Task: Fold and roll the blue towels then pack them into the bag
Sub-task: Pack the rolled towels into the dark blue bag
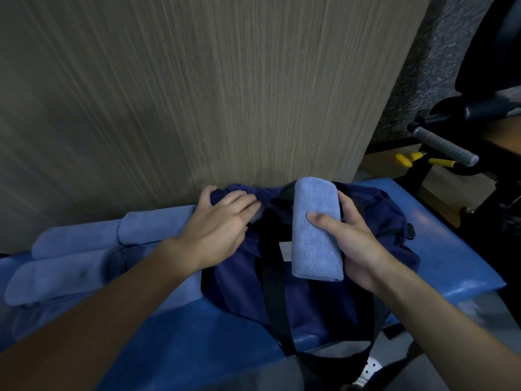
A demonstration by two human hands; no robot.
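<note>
A dark navy bag [310,300] with black straps lies on a blue padded bench [451,249] against a wood-grain wall. My right hand [355,238] grips a rolled light-blue towel [314,230], held upright over the bag's open mouth. My left hand [220,221] holds the bag's far left rim, thumb over the edge and fingers curled on the fabric. Three more rolled light-blue towels lie to the left of the bag: one [155,224] nearest the wall, one [76,241] beside it, one [53,277] in front.
The wood-grain wall panel [197,94] stands right behind the bench. To the right are black gym equipment with a grey taped handle [445,145] and yellow-handled pieces [406,160]. The bag's black strap [332,359] hangs off the bench's front edge.
</note>
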